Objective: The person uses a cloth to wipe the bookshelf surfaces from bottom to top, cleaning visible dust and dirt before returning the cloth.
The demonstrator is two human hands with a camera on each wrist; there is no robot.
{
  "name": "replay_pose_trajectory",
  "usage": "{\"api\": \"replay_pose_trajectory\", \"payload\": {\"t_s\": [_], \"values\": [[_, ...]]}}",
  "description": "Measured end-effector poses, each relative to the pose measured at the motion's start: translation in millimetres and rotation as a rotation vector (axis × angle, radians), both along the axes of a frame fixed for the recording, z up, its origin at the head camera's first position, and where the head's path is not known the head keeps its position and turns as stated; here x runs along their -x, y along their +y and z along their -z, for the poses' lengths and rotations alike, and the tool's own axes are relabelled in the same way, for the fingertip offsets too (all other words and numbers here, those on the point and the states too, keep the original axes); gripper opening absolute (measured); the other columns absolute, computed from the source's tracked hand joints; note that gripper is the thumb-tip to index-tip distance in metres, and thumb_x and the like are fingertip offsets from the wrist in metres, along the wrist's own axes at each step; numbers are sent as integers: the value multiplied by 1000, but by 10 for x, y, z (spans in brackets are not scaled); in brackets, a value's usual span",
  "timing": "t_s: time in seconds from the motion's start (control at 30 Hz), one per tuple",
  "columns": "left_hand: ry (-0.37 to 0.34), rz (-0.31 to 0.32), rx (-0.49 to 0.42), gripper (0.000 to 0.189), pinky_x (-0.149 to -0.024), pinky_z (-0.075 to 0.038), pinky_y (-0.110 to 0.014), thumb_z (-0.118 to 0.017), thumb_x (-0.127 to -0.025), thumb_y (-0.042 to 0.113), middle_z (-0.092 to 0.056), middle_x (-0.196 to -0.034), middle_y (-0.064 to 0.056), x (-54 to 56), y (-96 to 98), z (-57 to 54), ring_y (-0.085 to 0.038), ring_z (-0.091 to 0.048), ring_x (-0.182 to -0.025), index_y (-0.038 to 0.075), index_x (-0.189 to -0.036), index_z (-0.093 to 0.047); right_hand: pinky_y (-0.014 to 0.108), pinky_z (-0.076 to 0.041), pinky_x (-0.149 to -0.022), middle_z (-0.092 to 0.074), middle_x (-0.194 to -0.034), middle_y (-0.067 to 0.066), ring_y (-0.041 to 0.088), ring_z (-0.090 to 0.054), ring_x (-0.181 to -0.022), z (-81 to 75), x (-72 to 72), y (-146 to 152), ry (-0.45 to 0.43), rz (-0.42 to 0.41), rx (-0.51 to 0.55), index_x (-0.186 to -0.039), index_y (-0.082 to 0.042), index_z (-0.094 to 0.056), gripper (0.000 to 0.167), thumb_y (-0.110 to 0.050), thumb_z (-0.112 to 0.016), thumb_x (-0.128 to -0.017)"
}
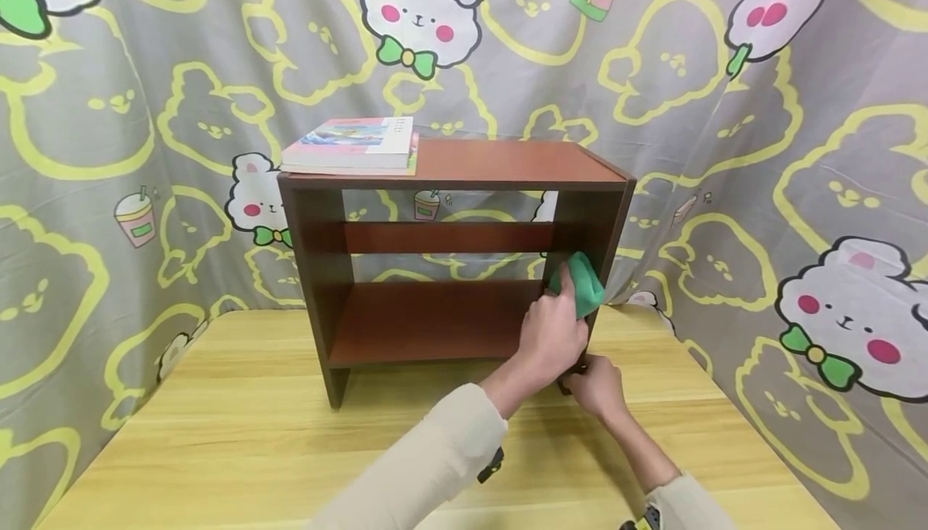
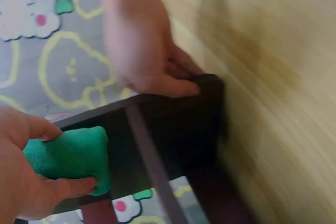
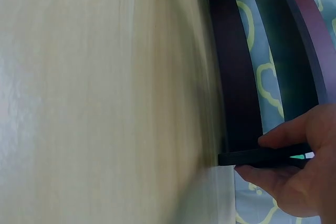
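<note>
A small dark-brown shelf (image 1: 435, 316) with reddish boards stands upright on the wooden table. My left hand (image 1: 548, 333) grips a folded green cloth (image 1: 586, 288) against the inner face of the shelf's right side panel. In the left wrist view, the thumb and fingers pinch the cloth (image 2: 71, 153) from both sides. Lower down, my right hand (image 1: 600, 385) holds the foot of that same side panel. The right wrist view shows the right hand's thumb and fingers on either side of the panel's dark lower end (image 3: 257, 156).
Books (image 1: 355, 147) lie stacked on the left part of the shelf's top. The light wooden table (image 1: 239, 449) extends around the shelf. A grey curtain (image 1: 522, 71) with cartoon prints hangs behind and along both sides.
</note>
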State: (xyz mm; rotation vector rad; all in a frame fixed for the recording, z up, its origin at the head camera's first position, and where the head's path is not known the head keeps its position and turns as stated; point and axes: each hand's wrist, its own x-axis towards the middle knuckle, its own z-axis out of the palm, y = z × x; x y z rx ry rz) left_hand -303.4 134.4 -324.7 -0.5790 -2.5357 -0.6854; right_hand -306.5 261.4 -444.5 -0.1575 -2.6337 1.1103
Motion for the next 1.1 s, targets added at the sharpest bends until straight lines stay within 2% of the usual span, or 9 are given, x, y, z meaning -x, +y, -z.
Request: {"api": "replay_pose_trajectory", "payload": {"t_s": [0.17,0.3,0.37,0.47,0.53,0.63,0.77,0.87,1.1], "values": [[22,-39,181,80,-50,-50,-27,-71,-87,21,-72,-82,-7,3,-39,153,-20,-70,-69,2,-155,-34,30,-44,-54,-67,-63,1,15,-55,-57,-10,-17,-5,2,-6,11,-80,-4,-74,10,-7,-65,-76],[54,-77,330,76,-56,-54,-28,-71,-87,26,-73,-87,-7,-6,-53,169,-21,-70,-77,4,-152,-40,30,-41,-51,-61,-56,0,15,-52,-52,-20,-29,-14,1,-6,14,-76,-5,-70,7,-7,-64,-76],[52,-100,380,74,-64,-56,-28,-71,-86,30,-72,-96,-8,-4,-47,159,-22,-69,-85,6,-150,-44,30,-40,-50,-59,-55,0,16,-50,-51,-29,-35,-20,0,-6,14,-73,-5,-68,6,-7,-63,-77],[4,-111,413,73,-86,-56,-34,-71,-85,33,-68,-118,-14,-7,-40,164,-27,-66,-106,10,-150,-45,30,-39,-51,-57,-55,0,16,-48,-52,-34,-37,-23,0,2,1,-70,-6,-65,8,-8,-63,-77],[-33,-108,435,75,-101,-50,-40,-70,-86,34,-60,-134,-18,-11,-44,187,-32,-59,-122,11,-152,-42,30,-40,-53,-61,-58,0,16,-50,-53,-33,-35,-22,3,6,-12,-71,-6,-66,9,-9,-63,-78],[-69,-105,462,77,-114,-40,-48,-68,-89,34,-49,-150,-21,-15,-62,253,-36,-47,-140,16,-157,-37,30,-42,-56,-69,-66,2,15,-55,-59,-33,-36,-29,6,1,-14,-81,-4,-74,13,-12,-63,-81],[-74,-113,539,82,-120,-31,-49,-69,-90,42,-41,-157,-18,-23,-94,357,-35,-37,-148,20,-159,-33,30,-45,-56,-74,-74,6,15,-59,-61,-21,-43,-32,-18,-20,14,-93,-2,-77,20,-10,-62,-82],[-65,-107,577,85,-121,-29,-47,-71,-89,47,-40,-158,-16,-27,-117,410,-33,-36,-149,22,-159,-32,31,-45,-55,-72,-70,5,16,-59,-61,-10,-49,-17,-33,-16,17,-90,-1,-76,17,-8,-65,-78],[-53,-51,557,70,-122,-29,-42,-55,-99,52,-41,-159,-10,-3,-234,434,-28,-34,-151,26,-159,-33,31,-43,-55,-67,-63,2,19,-55,-61,9,-30,7,-20,15,5,-88,-1,-76,17,-8,-69,-74]]}}
